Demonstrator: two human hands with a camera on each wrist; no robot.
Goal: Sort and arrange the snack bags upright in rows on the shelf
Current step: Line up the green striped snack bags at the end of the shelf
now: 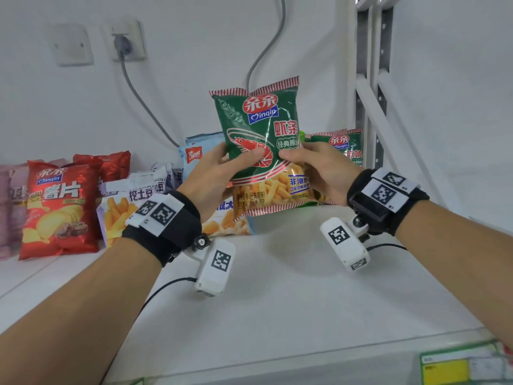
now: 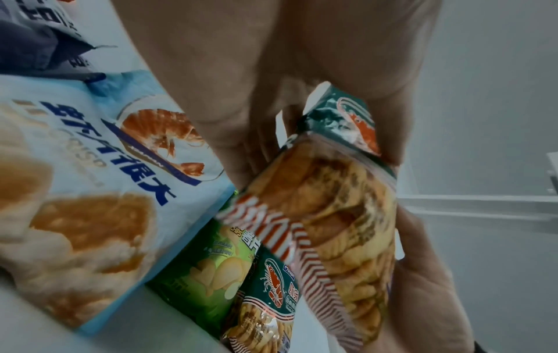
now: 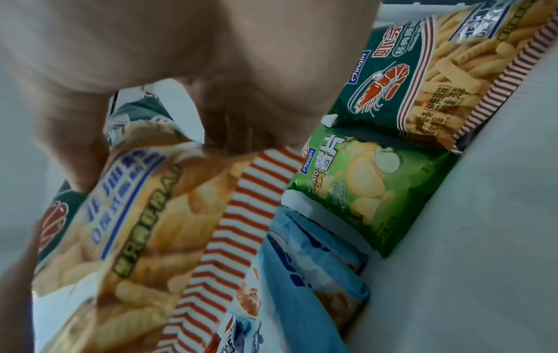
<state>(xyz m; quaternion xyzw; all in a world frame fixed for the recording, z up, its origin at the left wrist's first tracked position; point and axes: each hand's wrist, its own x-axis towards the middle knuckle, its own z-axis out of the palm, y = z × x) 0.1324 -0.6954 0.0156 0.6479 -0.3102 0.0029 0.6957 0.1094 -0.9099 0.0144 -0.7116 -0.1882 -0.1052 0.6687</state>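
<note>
Red chip bags (image 1: 57,209) stand at the shelf's (image 1: 291,287) far left, fry bags (image 1: 122,207) beside them. Mid-shelf, the left hand (image 1: 213,176) and right hand (image 1: 319,170) pinch a green shrimp-stick bag (image 1: 261,129) upright, off the board (thumbs in front). Its twin (image 1: 347,148) stands behind, right.

wall socket (image 1: 128,40) with grey plug, up and far left of the grip | blank wall plate (image 1: 71,47) just left of socket | grey cable (image 1: 266,48) hanging down the wall above the grip | white slotted upright (image 1: 372,79) up and right | green-and-yellow price label (image 1: 455,369) low right on front edge, print blurred
</note>
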